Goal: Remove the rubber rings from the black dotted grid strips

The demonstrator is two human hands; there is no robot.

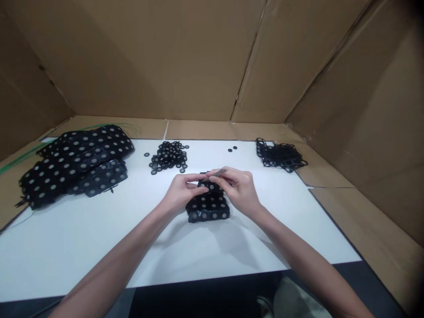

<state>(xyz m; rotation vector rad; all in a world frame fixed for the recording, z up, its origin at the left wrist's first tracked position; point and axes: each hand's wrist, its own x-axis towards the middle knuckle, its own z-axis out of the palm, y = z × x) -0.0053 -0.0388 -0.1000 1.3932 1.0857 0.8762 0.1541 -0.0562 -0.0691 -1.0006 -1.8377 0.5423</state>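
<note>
On the white table, a black sheet with rows of pale round discs [208, 204] lies folded or stacked in front of me. My left hand [185, 190] pinches the upper left edge of this dotted sheet between thumb and fingers. From the other side my right hand [240, 187] grips a thin, slim greyish tool [219, 173], its tip pointing left at the sheet's upper part. The tool's exact kind is too small to make out. Both hands meet closely over the sheet, and the fingers hide part of its top edge.
A large heap of black dotted sheets [76, 163] lies at left, with green strands [23, 155] behind it. Loose black rings [168, 155] are piled back centre. Two small black discs [232, 149] sit further right, near a tangle of black ring-shaped scraps [281, 155]. Cardboard walls [159, 57] surround the table.
</note>
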